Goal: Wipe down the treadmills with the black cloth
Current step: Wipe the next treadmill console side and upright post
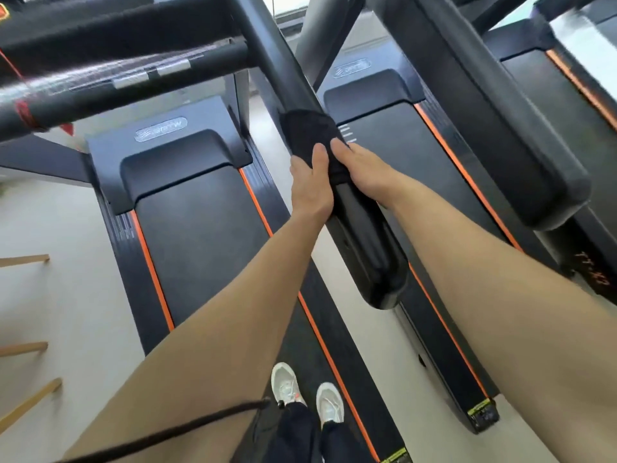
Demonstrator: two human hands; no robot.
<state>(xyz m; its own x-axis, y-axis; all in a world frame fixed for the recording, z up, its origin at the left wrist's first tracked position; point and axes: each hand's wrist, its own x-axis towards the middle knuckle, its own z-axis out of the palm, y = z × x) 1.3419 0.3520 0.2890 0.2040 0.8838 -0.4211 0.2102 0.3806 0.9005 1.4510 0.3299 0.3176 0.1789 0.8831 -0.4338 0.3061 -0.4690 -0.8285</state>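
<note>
Both hands (pixel 337 175) grip black cloth (pixel 312 135) on handrail (pixel 364 235) | deck label "TT-X2" (pixel 596 269)

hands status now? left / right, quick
Left hand: closed on the black cloth, wrapped around the handrail.
Right hand: pressed on the same cloth; fingers hidden, grip cannot be told.

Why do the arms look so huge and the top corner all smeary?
Head view: the wide-angle lens stretches whatever is near the edges, so the forearms balloon toward the bottom; the top right corner is motion-blurred; daylight glares off the plastic-wrapped black crossbar; the left hand, right hand and black cloth on the black treadmill handrail stay sharp.
</note>
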